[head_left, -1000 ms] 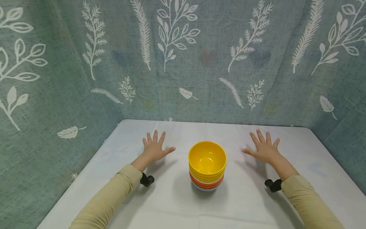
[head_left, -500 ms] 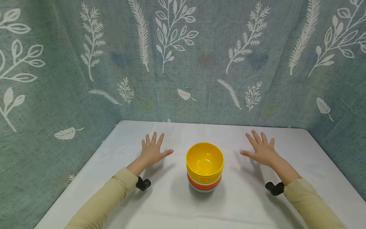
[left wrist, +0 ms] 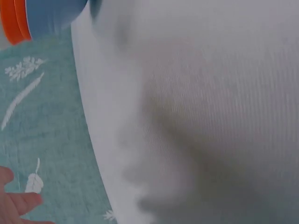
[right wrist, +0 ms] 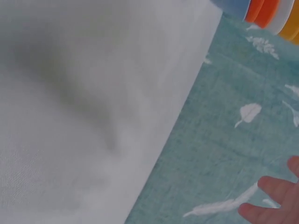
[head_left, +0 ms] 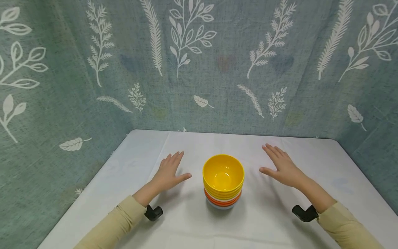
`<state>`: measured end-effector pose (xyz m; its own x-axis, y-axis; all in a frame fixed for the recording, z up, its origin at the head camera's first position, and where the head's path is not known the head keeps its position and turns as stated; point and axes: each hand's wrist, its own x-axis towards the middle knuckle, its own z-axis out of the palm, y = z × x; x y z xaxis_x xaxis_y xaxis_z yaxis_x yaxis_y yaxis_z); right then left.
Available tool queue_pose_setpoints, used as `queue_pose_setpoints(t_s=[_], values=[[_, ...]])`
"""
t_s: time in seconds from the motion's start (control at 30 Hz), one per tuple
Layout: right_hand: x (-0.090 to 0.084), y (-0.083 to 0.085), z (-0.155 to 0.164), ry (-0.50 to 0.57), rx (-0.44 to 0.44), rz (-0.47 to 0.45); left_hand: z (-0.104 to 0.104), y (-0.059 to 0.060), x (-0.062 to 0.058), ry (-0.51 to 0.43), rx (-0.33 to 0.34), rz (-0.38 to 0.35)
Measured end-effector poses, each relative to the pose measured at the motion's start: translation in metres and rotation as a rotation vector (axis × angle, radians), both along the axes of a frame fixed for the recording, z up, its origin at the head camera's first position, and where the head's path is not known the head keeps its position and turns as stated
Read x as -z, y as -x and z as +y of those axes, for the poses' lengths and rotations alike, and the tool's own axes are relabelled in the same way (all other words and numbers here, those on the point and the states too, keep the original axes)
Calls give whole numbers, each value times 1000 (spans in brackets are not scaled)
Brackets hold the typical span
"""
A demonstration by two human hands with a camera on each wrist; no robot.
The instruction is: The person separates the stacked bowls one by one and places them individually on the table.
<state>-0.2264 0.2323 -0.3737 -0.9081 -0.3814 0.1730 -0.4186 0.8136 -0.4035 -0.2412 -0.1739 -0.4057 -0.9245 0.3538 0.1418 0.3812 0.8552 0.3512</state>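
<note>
A stack of nested bowls (head_left: 223, 176) stands upright at the middle of the table. The top bowl is yellow, with more yellow rims below it, then white, orange and pale blue at the bottom. To its left, my left hand (head_left: 166, 175) is held above the table, fingers straight and thumb pointing at the stack. My right hand (head_left: 284, 169) mirrors it on the other side, palm down. Neither hand touches the bowls. Part of the stack shows in the left wrist view as a blue bowl (left wrist: 51, 18), and in the right wrist view as orange bowls (right wrist: 261, 10).
A white cloth (head_left: 186, 224) covers the table. Green-blue curtains with white leaf prints (head_left: 224, 83) hang behind and at both sides. A black wrist camera (head_left: 153, 213) sits on the left wrist and another black camera (head_left: 304, 213) on the right.
Both hands have drawn slightly nearer the person, the right one also inward toward the stack. Their spread fingers have come closer together. The bowls stay in place.
</note>
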Motion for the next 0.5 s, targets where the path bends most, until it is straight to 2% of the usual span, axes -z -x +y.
queue_pose_setpoints(t_s=[0.17,0.27,0.5], values=[[-5,-9,-8,74,-44,-5,10,-10,-1,-92,84,-42],[-7,-14,-13,120,-69,-12,17,-16,0,-105,124,-61],[-9,-23,-26,242,-156,-34,31,-28,2,-145,166,-122]])
